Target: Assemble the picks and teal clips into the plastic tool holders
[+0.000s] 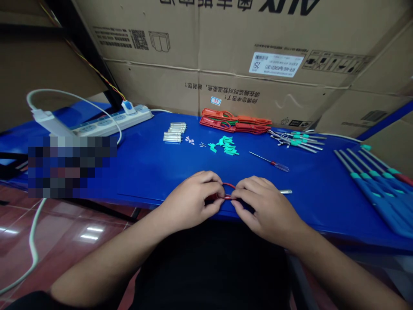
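Observation:
My left hand (201, 193) is closed, its thumb and fingers pinching a red plastic handle piece (229, 185) with a rounded loop, just over the table's front edge. On the other end my right hand (263, 202) closes as well, fingertips meeting the left ones. Most of the red piece is hidden by the fingers. A silvery metal rod (285, 192) sticks out beyond the right hand; whether it joins the red piece I cannot tell. Behind the right hand lies a screwdriver (271, 162) with a clear and red handle.
On the blue table (142, 172) are green plastic pieces (228, 146), pale cylinders (174, 132), pink bits (190, 140), red and orange shells (237, 122), wired metal rods (300, 141) and blue-handled rods (376, 185). A power strip (116, 122) lies left; cardboard (226, 64) stands behind.

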Demonstrator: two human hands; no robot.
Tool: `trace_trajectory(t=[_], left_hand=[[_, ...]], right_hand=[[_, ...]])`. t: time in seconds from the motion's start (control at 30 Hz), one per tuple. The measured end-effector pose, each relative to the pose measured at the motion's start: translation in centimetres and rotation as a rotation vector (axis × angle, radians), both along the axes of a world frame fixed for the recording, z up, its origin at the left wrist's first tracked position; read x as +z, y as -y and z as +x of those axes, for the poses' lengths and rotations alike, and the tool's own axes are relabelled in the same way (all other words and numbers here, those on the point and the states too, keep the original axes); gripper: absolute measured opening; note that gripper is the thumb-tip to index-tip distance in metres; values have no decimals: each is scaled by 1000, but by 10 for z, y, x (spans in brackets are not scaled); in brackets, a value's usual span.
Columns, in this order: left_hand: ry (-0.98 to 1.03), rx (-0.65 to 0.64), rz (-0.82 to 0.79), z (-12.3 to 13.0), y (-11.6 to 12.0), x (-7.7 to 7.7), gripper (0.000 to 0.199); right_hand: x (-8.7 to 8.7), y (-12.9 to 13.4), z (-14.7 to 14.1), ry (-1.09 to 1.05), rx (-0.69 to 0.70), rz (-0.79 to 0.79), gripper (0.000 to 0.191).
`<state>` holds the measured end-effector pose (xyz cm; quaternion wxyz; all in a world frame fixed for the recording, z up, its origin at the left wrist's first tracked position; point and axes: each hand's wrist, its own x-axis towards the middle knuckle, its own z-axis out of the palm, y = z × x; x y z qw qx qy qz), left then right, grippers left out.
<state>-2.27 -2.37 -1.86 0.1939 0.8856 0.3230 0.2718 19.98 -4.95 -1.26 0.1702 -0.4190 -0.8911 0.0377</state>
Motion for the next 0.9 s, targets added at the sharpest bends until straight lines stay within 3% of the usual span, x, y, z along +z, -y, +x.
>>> trace_trajectory(t=[0.3, 0.6, 0.77, 0.9], left_hand=[[-116, 25, 41, -7, 4, 8, 14], [-65, -20, -1, -10, -4, 7, 11], [-68, 72, -61, -12, -4, 7, 19], [-42, 50, -61, -11, -5, 6, 20]], right_hand=[[2, -1, -3, 81, 9, 11, 19], [0, -7, 1, -97, 2, -57, 10], [-3, -10, 4, -166, 12, -101, 13], [-5, -11, 4, -243, 25, -126, 15]])
